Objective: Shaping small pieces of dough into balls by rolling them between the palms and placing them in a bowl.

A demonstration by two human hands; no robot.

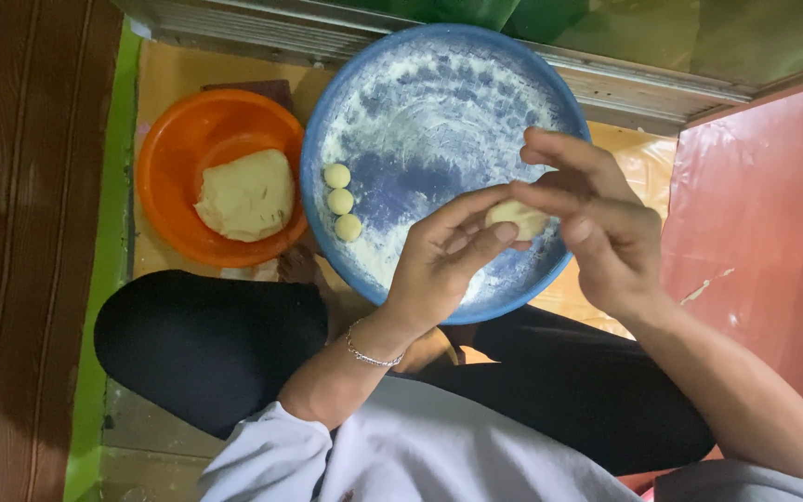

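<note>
Pale grey sleeves (401, 455) of soft cloth, and black trousers (206, 344) over folded knees, lowest in the view. Left hand (439, 265): bare, thin silver bracelet (372, 357) at the wrist, fingers curled up and closed against the underside of a dough piece (516, 217). Right hand (597, 228): bare, fingers bent over the top and far side of the same piece, so that both hands grip it between them. Dough piece: pale cream, smooth, a flattened round, held above the right part of the blue basin (401, 65). Blue basin: wide, round, shallow, plastic by its look, inner face dusted unevenly with white flour, a bare blue patch near the middle. Dough balls (337, 201): three, small, smooth, cream, set in a short row on the basin's left side, each touching or just beside the next. Orange bowl (164, 158): round, glossy, smaller, touching the basin's left rim. Dough lump (246, 195): large, matt, roughly squared with soft edges, lying inside the orange bowl. Red sheet (764, 204): shiny, creased, at the right. Wooden boards (20, 232): brown, grooved, at the left.
</note>
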